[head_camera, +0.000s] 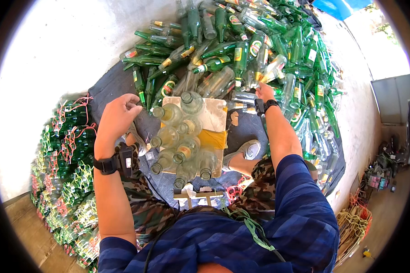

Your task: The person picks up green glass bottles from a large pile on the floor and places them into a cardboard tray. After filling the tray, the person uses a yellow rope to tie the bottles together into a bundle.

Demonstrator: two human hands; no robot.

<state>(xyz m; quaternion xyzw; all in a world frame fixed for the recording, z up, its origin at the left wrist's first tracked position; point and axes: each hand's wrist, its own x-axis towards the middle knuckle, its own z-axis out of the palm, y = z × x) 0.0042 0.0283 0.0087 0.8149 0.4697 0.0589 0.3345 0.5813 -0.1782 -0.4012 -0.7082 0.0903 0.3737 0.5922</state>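
My right hand (pixel 265 92) is at the near side of a large bottle heap, with its fingers on the neck end of a clear glass bottle (pixel 274 69). That bottle tilts, its base pointing up and away, and bears a yellowish label. Held in the air left of the board, my left hand (pixel 121 111) is empty, its fingers loosely curled and the thumb apart. Between my feet a pale board (pixel 214 114) with a yellow strip (pixel 213 139) carries several upright clear glass bottles (pixel 186 150) grouped close together.
Green and clear bottles (pixel 241 56) lie heaped on a dark sheet (pixel 106 80) ahead and to the right. Bottle bundles tied with coloured string (pixel 65 143) stand at left. Pink string (pixel 235 192) lies near my feet. White walls (pixel 48 68) rise beside the heap.
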